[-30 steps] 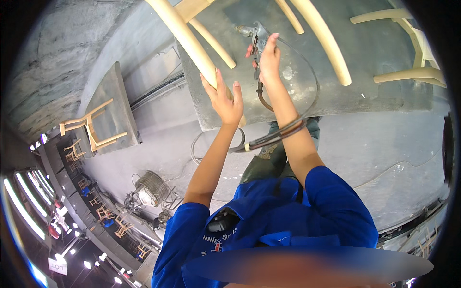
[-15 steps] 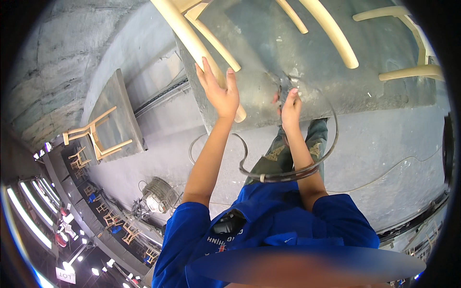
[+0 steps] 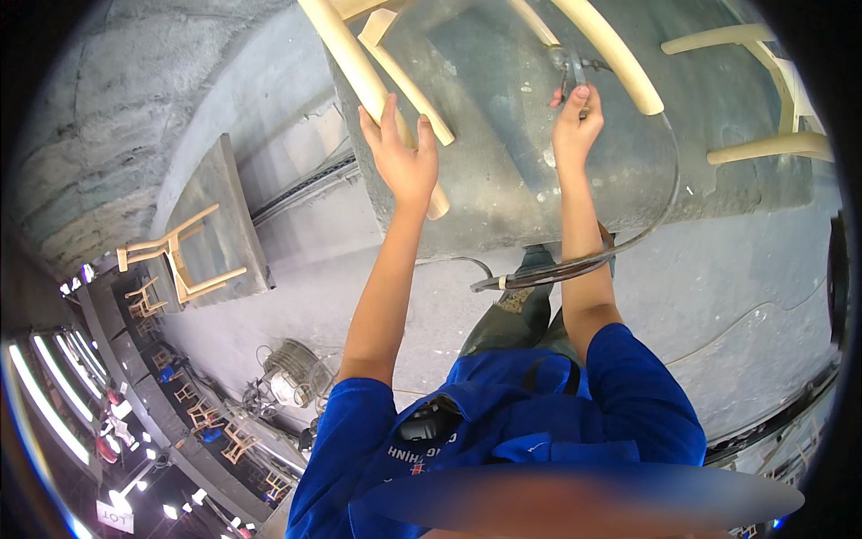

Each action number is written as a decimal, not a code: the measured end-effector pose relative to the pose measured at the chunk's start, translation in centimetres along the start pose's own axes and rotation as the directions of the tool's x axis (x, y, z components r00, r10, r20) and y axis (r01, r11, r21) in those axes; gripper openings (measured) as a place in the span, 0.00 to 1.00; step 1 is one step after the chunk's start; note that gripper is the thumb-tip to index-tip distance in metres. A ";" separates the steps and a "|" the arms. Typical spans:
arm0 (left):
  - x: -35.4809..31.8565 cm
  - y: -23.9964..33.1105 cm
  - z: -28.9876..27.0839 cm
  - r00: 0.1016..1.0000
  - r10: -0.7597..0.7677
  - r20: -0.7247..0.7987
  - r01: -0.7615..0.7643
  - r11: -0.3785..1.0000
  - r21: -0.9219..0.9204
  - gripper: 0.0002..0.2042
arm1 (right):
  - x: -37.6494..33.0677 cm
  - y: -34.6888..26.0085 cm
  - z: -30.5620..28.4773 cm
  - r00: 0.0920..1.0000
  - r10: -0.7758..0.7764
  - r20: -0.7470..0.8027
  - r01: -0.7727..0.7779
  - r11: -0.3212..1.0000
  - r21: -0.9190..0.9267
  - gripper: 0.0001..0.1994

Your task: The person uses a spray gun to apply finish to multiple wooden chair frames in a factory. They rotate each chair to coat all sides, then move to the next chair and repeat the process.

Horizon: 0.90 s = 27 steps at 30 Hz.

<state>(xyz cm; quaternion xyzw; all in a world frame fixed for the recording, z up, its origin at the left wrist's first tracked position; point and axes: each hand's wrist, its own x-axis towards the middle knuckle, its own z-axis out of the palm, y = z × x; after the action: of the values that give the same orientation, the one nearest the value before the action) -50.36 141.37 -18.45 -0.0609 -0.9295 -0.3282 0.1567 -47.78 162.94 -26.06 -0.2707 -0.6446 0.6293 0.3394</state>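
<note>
left hand (image 3: 404,162) open, fingers spread, resting on pale wooden leg (image 3: 359,81) at top centre of frame. right hand (image 3: 575,126) closed around small metal tool (image 3: 570,67) with dark hose (image 3: 628,242), upper right, over grey desk (image 3: 503,180). leg likely stiff, light, smooth; best gripped mid-length. hose limp, may snag.

left hand (image 3: 401,160) on wooden leg (image 3: 359,76), right hand (image 3: 575,126) gripping tool (image 3: 569,72)

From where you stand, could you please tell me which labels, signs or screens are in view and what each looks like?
Sign: lower left edge of the view, a small pale rectangular board with dark marks, far off in the dim hall.
Lettering on the blue shirt: pale print across the chest, just below the dark collar.
No packages or screens show.
</note>
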 end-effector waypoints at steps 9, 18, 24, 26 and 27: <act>0.4 -0.7 0.2 0.999 -0.006 -0.037 0.005 1.000 -0.020 0.21 | -4.4 2.7 2.5 0.865 0.021 0.502 -0.001 0.999 -0.039 0.34; 1.6 -1.6 0.4 0.996 0.054 -0.068 -0.051 0.998 0.045 0.21 | -6.6 -1.6 -2.1 0.979 -0.005 0.202 -0.052 0.960 0.277 0.39; 1.8 -1.2 0.1 0.999 -0.029 -0.022 0.031 0.997 0.068 0.26 | -6.3 -6.2 -7.4 0.994 0.112 -0.013 -0.104 0.957 0.273 0.49; 1.5 -1.1 -0.1 0.998 -0.041 -0.038 0.042 0.999 0.032 0.31 | -7.2 -8.1 -8.5 0.994 0.113 0.007 -0.112 0.975 0.191 0.49; 1.2 -0.9 -0.2 0.997 -0.029 -0.075 0.028 1.000 -0.007 0.34 | -7.6 -9.2 -8.8 0.993 0.108 0.041 -0.113 0.981 0.156 0.49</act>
<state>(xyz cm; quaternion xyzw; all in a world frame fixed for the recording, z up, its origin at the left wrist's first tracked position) -51.66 140.58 -18.43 -0.0359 -0.9229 -0.3350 0.1865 -35.44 161.98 -17.89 -0.2680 -0.5819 0.7007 0.3138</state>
